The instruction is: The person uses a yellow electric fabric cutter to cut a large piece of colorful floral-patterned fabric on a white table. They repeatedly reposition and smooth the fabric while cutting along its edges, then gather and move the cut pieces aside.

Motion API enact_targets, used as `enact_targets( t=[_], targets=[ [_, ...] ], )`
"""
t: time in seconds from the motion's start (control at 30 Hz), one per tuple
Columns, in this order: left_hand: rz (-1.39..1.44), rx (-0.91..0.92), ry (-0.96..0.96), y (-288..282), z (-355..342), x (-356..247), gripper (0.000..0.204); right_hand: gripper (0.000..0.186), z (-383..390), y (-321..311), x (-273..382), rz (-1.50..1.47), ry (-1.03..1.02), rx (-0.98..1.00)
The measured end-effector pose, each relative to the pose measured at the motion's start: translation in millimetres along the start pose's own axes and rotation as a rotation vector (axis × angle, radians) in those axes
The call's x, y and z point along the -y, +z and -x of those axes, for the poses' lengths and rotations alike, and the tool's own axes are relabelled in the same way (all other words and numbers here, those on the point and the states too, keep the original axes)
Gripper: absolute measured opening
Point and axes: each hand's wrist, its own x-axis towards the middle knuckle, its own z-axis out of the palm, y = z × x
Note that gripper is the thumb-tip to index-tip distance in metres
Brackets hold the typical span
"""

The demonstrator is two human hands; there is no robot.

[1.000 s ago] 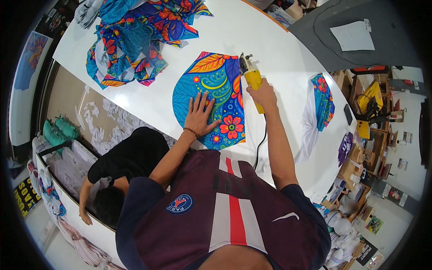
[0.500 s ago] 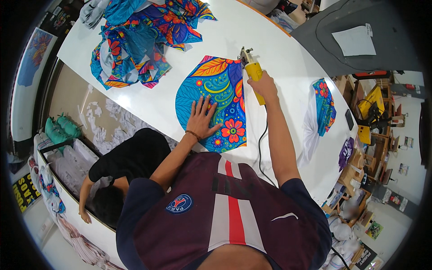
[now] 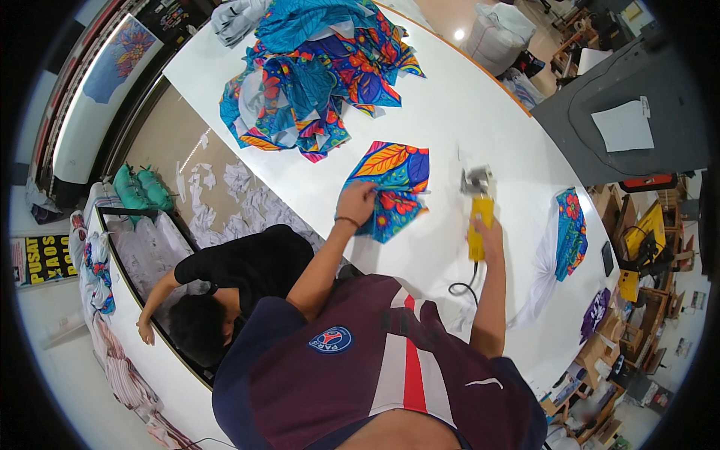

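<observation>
My left hand (image 3: 355,203) is closed on a floral-print fabric piece (image 3: 395,169), bunching its middle into folds above the white table. The piece is blue with orange leaves and red flowers. To its right, my right hand (image 3: 490,235) grips the yellow body of an electric rotary cutter (image 3: 481,211). The cutter's metal head points away from me and is smeared by motion. A black cord (image 3: 463,288) curls from its near end. Cutter and fabric are apart, with bare tabletop between them.
A heap of similar printed fabric (image 3: 315,75) lies at the far left of the table (image 3: 450,112). At the right are another white-and-print piece (image 3: 571,232), a phone (image 3: 607,258) and purple cloth (image 3: 595,315). A co-worker in black (image 3: 247,262) bends beside the table's left edge.
The left hand went from lying flat on the fabric to gathering it up. The right hand drew the cutter away from the fabric's right edge, toward the right and nearer me.
</observation>
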Motion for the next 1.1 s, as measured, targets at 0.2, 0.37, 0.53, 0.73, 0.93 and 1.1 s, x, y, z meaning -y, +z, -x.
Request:
enact_targets(
  t=[0.2,0.37,0.53,0.73,0.93,1.1],
  targets=[
    [0.151,-0.607,0.024,-132.5,-108.2,12.8,0.024,0.03,137.6,-63.4,-60.2,-0.099,0.012,-0.12],
    [-0.044,-0.915,0.207,-247.9,-210.8,-43.5,0.022,0.031,223.8,-83.8,-81.7,-0.176,0.042,-0.373],
    [-0.649,-0.206,-0.304,-243.3,-279.3,6.5,0.061,0.033,261.8,-84.8,-105.5,-0.258,0.038,-0.505],
    [-0.682,-0.221,-0.215,-151.5,-287.3,70.1,0.116,0.039,281.8,-77.0,-127.1,-0.299,0.011,-0.539],
    [-0.578,0.015,-0.365,-149.4,-289.8,113.7,0.119,0.042,296.9,-89.0,-111.0,-0.278,-0.009,-0.627],
    [-0.379,-0.378,0.324,-43.9,-195.9,48.8,0.094,0.046,304.8,-101.6,-113.2,-0.393,0.01,-0.81]
  ],
)
